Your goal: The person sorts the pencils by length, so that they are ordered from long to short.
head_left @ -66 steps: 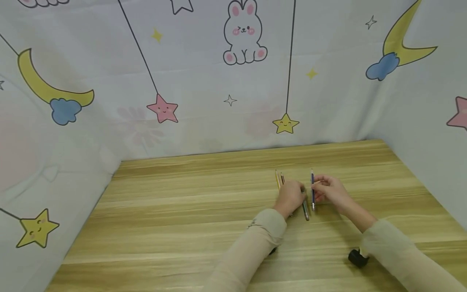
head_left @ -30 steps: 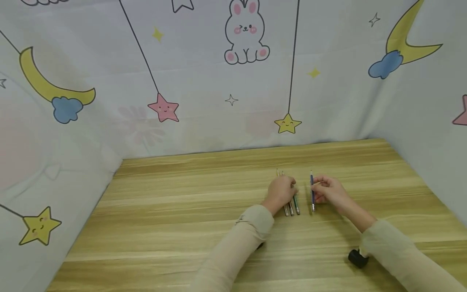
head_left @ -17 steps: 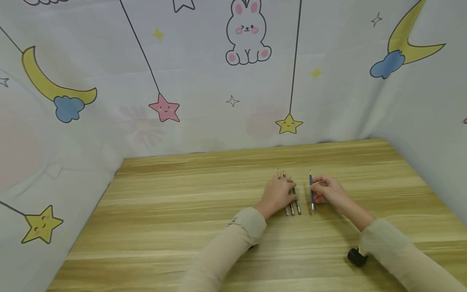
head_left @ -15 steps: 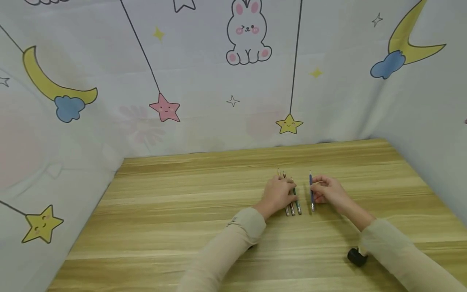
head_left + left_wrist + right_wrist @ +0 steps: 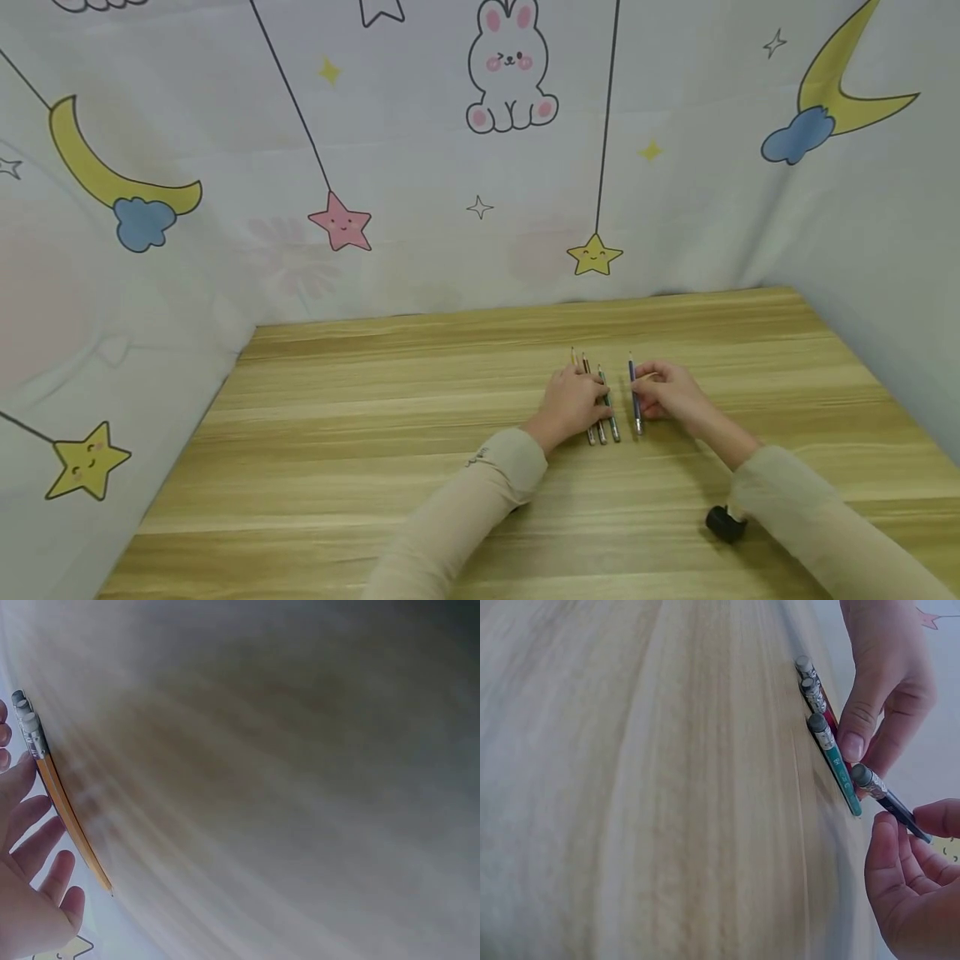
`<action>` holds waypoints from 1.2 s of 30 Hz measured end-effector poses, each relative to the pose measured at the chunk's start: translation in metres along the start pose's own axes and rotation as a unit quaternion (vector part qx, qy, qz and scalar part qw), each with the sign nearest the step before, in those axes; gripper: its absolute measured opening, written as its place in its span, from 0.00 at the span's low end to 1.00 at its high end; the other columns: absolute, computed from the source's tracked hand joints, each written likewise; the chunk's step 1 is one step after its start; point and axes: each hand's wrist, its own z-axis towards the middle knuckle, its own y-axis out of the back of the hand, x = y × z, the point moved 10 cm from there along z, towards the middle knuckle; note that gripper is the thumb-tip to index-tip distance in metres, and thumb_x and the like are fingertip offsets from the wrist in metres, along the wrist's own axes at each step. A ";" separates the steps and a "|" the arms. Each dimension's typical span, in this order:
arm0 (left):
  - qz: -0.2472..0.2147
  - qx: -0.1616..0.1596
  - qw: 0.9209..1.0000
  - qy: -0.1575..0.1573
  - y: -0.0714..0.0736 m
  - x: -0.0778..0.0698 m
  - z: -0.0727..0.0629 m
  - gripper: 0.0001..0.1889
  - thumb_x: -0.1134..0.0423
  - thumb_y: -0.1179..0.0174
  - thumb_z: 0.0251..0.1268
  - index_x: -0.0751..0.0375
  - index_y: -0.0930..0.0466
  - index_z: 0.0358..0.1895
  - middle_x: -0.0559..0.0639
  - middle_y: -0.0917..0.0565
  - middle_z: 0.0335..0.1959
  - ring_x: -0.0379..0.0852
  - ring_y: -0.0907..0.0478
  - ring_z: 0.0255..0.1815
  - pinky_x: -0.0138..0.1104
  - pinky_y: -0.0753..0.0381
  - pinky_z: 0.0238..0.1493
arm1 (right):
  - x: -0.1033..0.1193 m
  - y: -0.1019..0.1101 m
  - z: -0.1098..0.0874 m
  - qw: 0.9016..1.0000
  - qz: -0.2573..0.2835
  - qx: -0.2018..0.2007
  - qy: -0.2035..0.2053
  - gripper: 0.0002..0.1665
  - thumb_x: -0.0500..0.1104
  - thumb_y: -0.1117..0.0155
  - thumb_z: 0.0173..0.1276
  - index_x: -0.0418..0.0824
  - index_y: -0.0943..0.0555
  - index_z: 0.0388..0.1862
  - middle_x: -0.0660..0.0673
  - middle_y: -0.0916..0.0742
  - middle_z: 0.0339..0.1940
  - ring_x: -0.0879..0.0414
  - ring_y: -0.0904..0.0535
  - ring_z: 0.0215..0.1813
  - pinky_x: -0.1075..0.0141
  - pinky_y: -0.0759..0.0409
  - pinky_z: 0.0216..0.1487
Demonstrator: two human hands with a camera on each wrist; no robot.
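My left hand lies across three pencils placed side by side on the table, its fingers extended over their shafts. The leftmost is a yellow pencil, along which the fingers show in the left wrist view. Beside it lies a dark red pencil. The green pencil is closest to my right hand, near the left thumb. My right hand pinches a dark blue pencil between thumb and fingers, just right of the group with a small gap. All the pencils have eraser ends facing me.
The wood-grain table extends to both sides and toward me. A black wrist device hangs under the right sleeve. A white printed cloth closes off the back and both sides.
My left hand has brought the green pencil leftward against the other two and drawn back slightly left, its fingers spreading over them. My right hand has moved the blue pencil a little left.
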 end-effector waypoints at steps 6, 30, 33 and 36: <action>-0.011 0.002 1.000 0.005 0.000 0.000 -0.001 0.19 0.41 0.47 0.56 0.40 0.23 0.50 0.33 0.25 0.53 0.41 0.30 0.52 0.33 0.32 0.49 | 0.000 -0.002 0.001 1.000 -0.014 -0.004 -0.003 0.21 0.38 0.48 0.63 0.27 0.36 0.51 0.53 0.22 0.21 0.63 0.26 0.22 0.70 0.23 0.25; -0.015 0.014 1.000 0.016 0.005 0.000 0.001 0.19 0.42 0.46 0.55 0.40 0.23 0.50 0.33 0.24 0.53 0.41 0.30 0.53 0.33 0.32 0.49 | 0.011 -0.013 0.023 0.980 -0.197 -0.012 0.019 0.18 0.35 0.45 0.58 0.24 0.28 0.46 0.48 0.23 0.12 0.62 0.29 0.13 0.69 0.27 0.15; -0.011 0.012 1.000 0.015 0.006 0.000 0.001 0.19 0.42 0.46 0.55 0.40 0.24 0.50 0.33 0.24 0.53 0.41 0.30 0.54 0.35 0.32 0.52 | 0.014 -0.014 0.023 0.973 -0.228 -0.012 0.028 0.19 0.35 0.46 0.59 0.24 0.28 0.47 0.47 0.22 0.12 0.61 0.29 0.13 0.69 0.27 0.16; -0.014 0.010 1.000 0.017 0.006 0.001 0.002 0.19 0.43 0.46 0.55 0.40 0.23 0.50 0.33 0.24 0.52 0.41 0.30 0.54 0.35 0.32 0.52 | 0.015 -0.015 0.024 0.970 -0.241 -0.012 0.029 0.18 0.35 0.45 0.59 0.25 0.29 0.47 0.46 0.22 0.11 0.61 0.29 0.13 0.68 0.27 0.16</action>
